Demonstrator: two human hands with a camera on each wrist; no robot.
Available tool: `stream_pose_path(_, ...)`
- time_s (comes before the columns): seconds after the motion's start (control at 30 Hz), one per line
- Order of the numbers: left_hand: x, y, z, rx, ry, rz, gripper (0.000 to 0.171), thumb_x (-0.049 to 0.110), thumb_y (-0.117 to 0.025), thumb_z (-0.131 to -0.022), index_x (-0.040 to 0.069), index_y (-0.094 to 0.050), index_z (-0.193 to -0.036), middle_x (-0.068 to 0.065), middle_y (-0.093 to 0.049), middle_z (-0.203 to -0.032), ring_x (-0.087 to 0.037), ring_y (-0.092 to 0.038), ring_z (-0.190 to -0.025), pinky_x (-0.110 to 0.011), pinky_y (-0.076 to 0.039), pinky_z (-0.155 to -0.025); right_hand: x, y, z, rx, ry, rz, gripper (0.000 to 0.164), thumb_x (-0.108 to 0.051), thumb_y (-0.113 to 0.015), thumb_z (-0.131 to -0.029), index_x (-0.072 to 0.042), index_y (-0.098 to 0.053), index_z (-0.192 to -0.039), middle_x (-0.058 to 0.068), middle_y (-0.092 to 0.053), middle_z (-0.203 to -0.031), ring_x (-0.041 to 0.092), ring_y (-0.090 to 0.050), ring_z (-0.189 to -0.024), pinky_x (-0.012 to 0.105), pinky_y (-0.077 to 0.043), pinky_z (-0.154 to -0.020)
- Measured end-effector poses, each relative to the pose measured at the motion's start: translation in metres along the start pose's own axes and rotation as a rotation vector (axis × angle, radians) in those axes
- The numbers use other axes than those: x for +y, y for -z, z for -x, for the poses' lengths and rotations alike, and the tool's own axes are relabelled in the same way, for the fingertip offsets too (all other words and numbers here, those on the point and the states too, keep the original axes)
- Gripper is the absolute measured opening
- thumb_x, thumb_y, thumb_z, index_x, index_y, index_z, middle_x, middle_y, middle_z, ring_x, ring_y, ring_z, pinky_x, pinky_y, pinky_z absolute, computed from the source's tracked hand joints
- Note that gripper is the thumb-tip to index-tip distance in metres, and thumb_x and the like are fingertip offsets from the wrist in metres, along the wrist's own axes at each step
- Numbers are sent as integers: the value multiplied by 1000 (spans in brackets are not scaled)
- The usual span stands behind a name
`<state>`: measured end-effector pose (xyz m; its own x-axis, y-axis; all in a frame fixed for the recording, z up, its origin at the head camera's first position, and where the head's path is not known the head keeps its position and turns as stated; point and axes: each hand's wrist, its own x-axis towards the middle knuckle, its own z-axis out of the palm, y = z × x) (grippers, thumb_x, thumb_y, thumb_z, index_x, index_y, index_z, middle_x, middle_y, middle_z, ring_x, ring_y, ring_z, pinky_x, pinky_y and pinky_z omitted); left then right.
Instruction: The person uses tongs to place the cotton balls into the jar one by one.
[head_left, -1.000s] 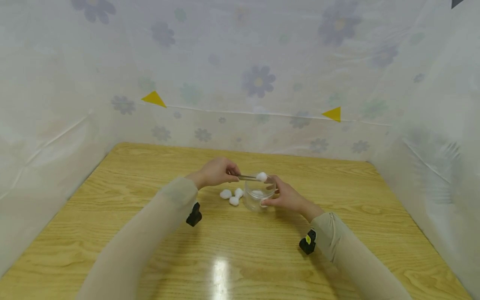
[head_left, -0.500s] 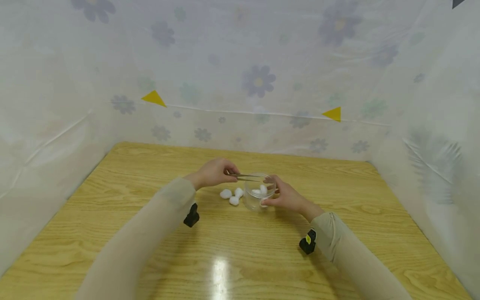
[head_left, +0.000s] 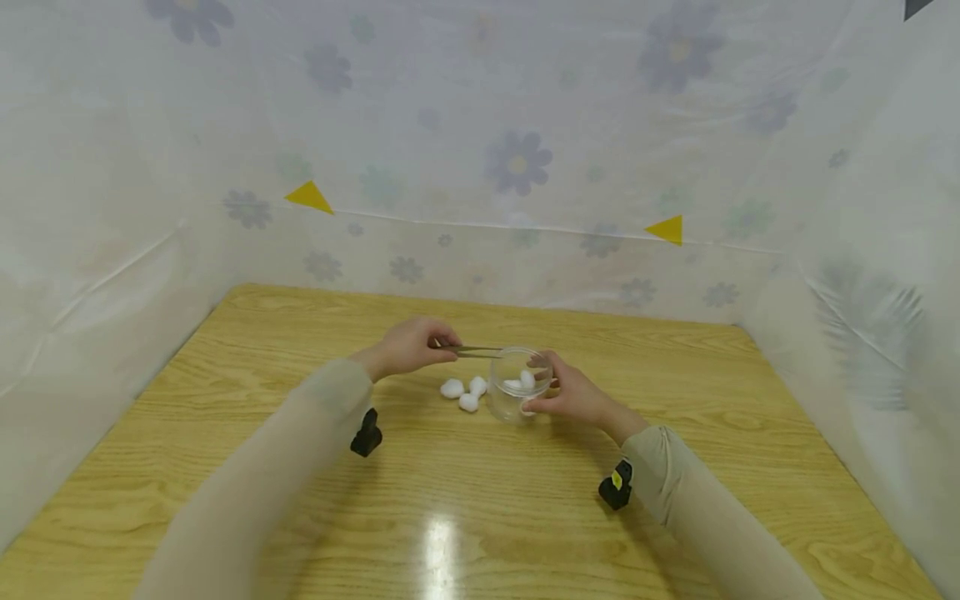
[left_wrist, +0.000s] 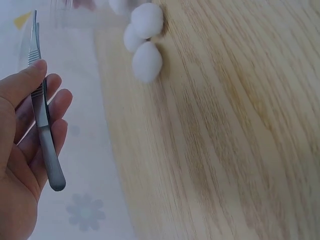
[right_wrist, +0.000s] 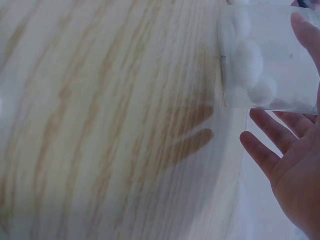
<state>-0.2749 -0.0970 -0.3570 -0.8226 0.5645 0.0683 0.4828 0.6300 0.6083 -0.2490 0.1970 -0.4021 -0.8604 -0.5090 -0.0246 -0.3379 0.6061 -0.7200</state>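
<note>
My left hand [head_left: 411,343] pinches metal tweezers [left_wrist: 42,107] between thumb and fingers. Their tips point right, reaching the rim of a clear round jar [head_left: 504,408] in the head view, with no cotton ball between them. The jar stands on the table, and my right hand [head_left: 573,393] holds it from the right, thumb at the front and fingers behind. White cotton balls [right_wrist: 248,62] lie inside the jar, seen through its wall. Just left of the jar, 3 more cotton balls [left_wrist: 147,62] sit close together on the table.
The wood-grain table [head_left: 480,517] spreads around both hands. A pale flowered sheet [head_left: 450,150] hangs behind it and along both sides, with two yellow triangles [head_left: 663,230] on the back. A black wrist camera [head_left: 367,433] hangs under the left sleeve, another under the right.
The cotton ball that the tweezers held over the jar dropped inside it. Since then my left hand has drawn the tweezers leftward to the rim. My right hand stays on the jar.
</note>
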Motion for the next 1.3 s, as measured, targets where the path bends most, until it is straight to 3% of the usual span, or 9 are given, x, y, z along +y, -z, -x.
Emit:
stream_pose_path(0.8, -25, 4, 26, -3, 83, 3, 22, 17, -64, -89, 6, -68, -108, -7, -69, -99, -18, -65, -88, -36, -53, -78, 0, 1, 1, -14, 5, -24, 83, -31, -72, -82, -4, -25, -145, 17, -38, -144, 36, -47, -123, 50, -45, -96)
stream_pose_path(1.3, -40, 1, 35, 13, 74, -53, 18, 16, -66, -88, 7, -70, -103, -6, -70, -96, -19, -66, -86, -34, -54, -75, 0, 0, 0, -12, 2, -17, 83, -32, -73, -82, -5, -26, -144, 17, -39, -144, 36, -47, -123, 49, -45, -97)
